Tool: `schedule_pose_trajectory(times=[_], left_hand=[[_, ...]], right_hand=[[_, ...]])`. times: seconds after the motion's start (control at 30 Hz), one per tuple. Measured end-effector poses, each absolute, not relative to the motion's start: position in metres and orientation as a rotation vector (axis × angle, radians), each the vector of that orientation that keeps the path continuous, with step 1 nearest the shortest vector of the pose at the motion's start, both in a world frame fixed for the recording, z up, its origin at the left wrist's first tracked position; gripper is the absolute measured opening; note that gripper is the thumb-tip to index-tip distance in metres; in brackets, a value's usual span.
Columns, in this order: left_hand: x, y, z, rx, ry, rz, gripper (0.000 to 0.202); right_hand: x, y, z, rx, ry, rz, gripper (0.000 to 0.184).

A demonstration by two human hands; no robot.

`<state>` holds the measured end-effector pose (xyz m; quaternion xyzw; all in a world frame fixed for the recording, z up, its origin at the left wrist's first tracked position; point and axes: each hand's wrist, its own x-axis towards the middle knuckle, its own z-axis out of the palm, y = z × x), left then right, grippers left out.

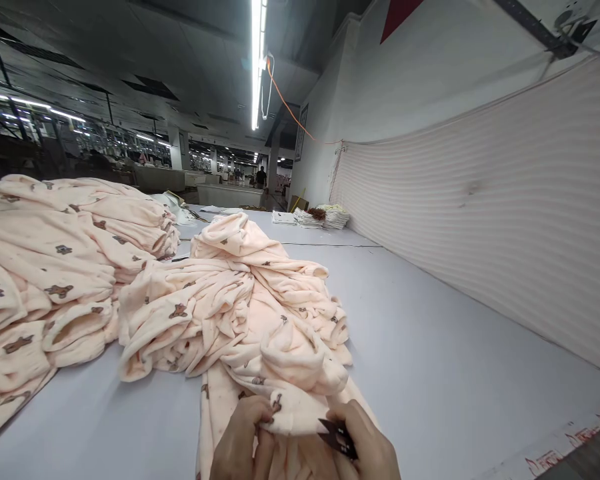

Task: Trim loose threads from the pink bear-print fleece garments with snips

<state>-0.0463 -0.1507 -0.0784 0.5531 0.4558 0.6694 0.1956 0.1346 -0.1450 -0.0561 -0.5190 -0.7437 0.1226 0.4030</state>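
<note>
A pale pink fleece garment [280, 340] with small brown bear prints lies bunched on the table in front of me. At the bottom of the view, my left hand [245, 437] pinches the garment's near edge between thumb and fingers. Dark thread snips [339, 439] sit in my right hand [367, 443], their pointed blades directed left against the same edge. The fingers of my right hand also press near the cloth; whether they grip it is hidden. The garment's lower part hangs down between both hands.
A large heap of matching pink garments [55, 267] fills the left of the table [420, 340]. Stacks of white folded pieces [310, 217] lie at the far end. A striped cloth [490, 220] hangs along the right wall. Farther back, a person [261, 177] stands.
</note>
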Motion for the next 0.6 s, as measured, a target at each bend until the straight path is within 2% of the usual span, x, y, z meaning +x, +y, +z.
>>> schedule_pose_trajectory(times=[0.07, 0.17, 0.23, 0.47, 0.6], left_hand=[[-0.047, -0.150, -0.080, 1.569, 1.221, 1.950, 0.012], [-0.045, -0.152, -0.082, 1.574, 1.209, 1.991, 0.013], [-0.044, -0.154, -0.081, 1.554, 1.222, 1.971, 0.014], [-0.052, -0.142, -0.066, 0.902, 0.895, 1.239, 0.017], [-0.056, -0.135, -0.055, 0.703, 0.788, 1.163, 0.019]], right_hand=[[0.136, -0.146, -0.053, -1.330, -1.951, 0.340, 0.013], [0.133, -0.146, -0.051, -1.260, -2.057, 0.377, 0.040], [0.128, -0.144, -0.050, -1.271, -2.097, 0.326, 0.046], [0.122, -0.124, -0.040, -1.450, -1.813, 0.243, 0.021], [0.128, -0.123, -0.034, -1.486, -1.772, 0.356, 0.010]])
